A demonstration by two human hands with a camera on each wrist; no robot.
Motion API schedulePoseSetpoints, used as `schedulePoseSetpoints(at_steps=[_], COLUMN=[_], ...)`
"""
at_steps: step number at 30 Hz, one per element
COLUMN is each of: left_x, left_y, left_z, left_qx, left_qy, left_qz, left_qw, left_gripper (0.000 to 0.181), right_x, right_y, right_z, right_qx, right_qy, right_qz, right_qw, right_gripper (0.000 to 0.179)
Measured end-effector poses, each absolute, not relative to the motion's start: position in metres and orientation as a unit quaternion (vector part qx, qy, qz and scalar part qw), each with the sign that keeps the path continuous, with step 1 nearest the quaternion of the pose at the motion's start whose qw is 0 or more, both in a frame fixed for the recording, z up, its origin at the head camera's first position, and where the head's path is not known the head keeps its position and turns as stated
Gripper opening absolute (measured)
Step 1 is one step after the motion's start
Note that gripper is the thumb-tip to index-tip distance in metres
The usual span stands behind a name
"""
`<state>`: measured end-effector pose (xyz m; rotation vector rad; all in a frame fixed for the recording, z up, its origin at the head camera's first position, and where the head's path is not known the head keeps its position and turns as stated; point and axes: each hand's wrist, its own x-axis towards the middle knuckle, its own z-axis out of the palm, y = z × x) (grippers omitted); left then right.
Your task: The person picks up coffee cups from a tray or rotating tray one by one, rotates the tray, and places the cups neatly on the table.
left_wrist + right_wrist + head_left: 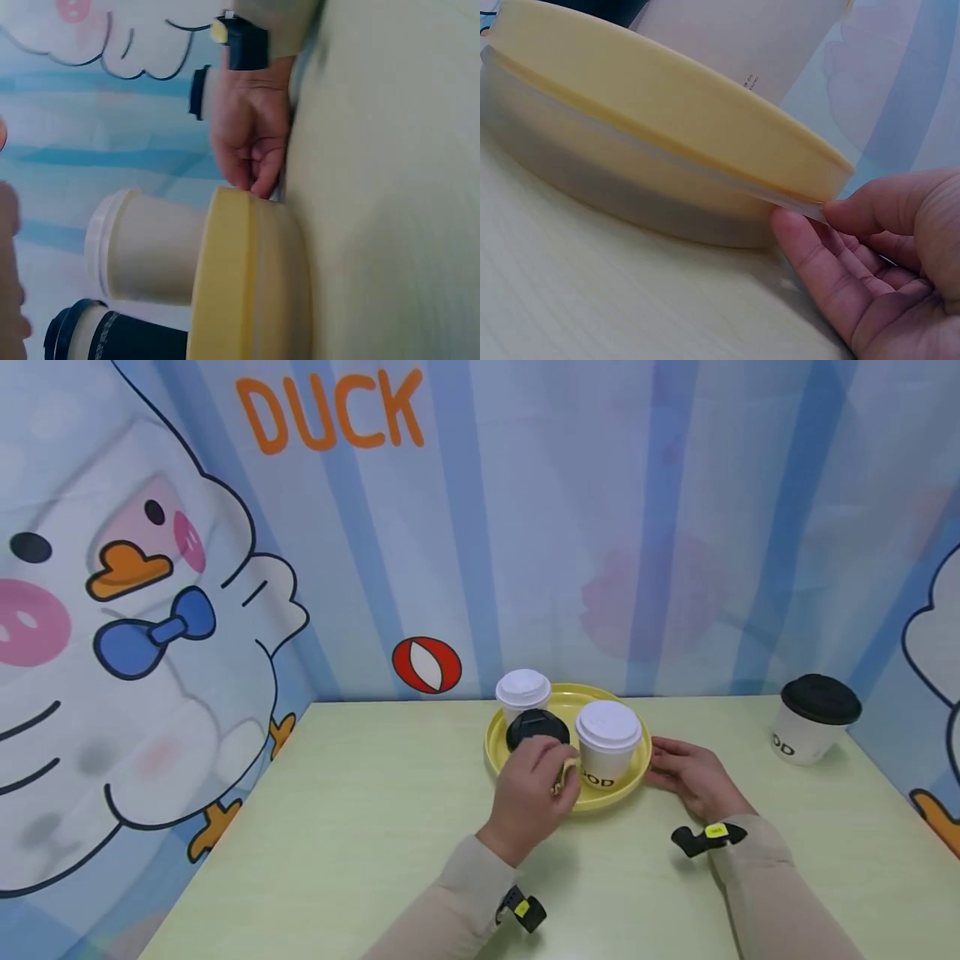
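A round yellow tray [611, 800] holds two white-lidded paper cups [608, 747] and a dark cup with a black lid [537, 727]. My right hand [692, 777] is at the tray's right side; in the right wrist view its thumb [885, 204] and fingers pinch the tray's thin edge. Over the near left part of the tray is my left hand [534, 785], fingers curled in front of the dark cup. Between its thumb and fingers shows a small gold-coloured thing [561, 777]; I cannot tell what it is. The dark cup's lower part is hidden behind this hand.
Another white cup with a black lid [817, 718] stands on the table [360, 827] at the right, beyond my right hand. A printed duck cloth [525, 527] hangs behind the table and along its sides. Both wrists carry small black cameras on straps.
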<state>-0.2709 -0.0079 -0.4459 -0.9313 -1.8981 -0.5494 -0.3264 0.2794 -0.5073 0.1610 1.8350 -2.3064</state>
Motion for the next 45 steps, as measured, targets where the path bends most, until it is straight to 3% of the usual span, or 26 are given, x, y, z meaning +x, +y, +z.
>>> schedulePoseSetpoints(at_steps=[7,18,36,45], left_x=[-0.261,-0.259,-0.262,-0.263], left_y=[0.014,0.03,0.022,0.012], left_z=[-0.457,-0.474,-0.473,-0.473], left_qx=[-0.437,-0.351,-0.342,-0.336], left_qy=[-0.82,-0.908,-0.915,-0.911], left_qz=[-0.119,-0.027,-0.017,-0.015], left_qw=[0.35,0.227,0.216,0.238], left_gripper=[0.011,0.019,0.006,0.004], right_x=[-0.327,-0.328,-0.327,-0.327], right_y=[0.278,0.274,0.277,0.279], right_z=[-0.51,-0.511,-0.511,-0.51], right_qx=[0.048,0.046,0.044,0.041], right_qy=[0.618,0.622,0.614,0.609], right_qz=[-0.779,-0.776,-0.783,-0.786], right_qw=[0.092,0.091,0.09,0.092], right_gripper=[0.063,0.061,0.065,0.066])
